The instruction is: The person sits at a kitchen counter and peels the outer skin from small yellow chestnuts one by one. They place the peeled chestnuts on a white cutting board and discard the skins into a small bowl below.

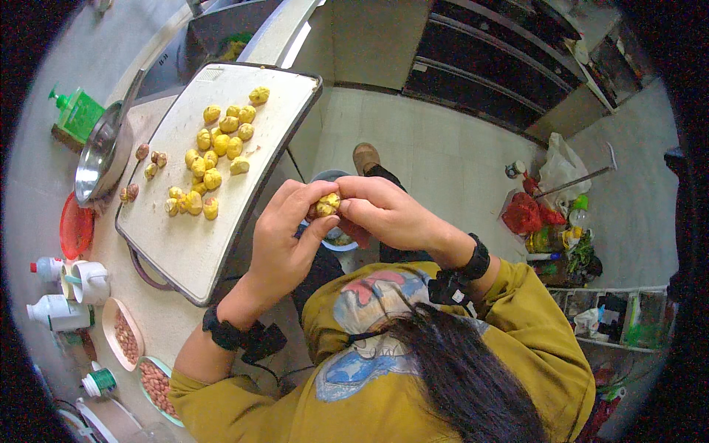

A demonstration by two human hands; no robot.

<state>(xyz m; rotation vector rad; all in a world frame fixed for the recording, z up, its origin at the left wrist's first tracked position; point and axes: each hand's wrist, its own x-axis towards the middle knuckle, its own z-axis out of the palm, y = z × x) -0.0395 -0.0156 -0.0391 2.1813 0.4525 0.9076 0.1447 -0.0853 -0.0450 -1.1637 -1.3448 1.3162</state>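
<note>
Between my two hands, over a blue basin (340,243) on the floor, is a partly peeled chestnut (327,205). My left hand (291,232) holds it between thumb and fingers. The thumb and index finger of my right hand (385,213) pinch at its right side; whether they grip a bit of shell is hidden. Many peeled yellow chestnuts (221,145) lie on a white cutting board (243,238) to the left. Several brown-shelled chestnuts (132,192) lie at the board's far left edge.
A steel pan (91,171), a green pump bottle (80,116), a red lid (76,227), a white mug (91,282) and two dishes of peanuts (126,338) stand on the counter. A sink (194,44) lies beyond the board. Bags (562,166) and bottles lie on the floor at right.
</note>
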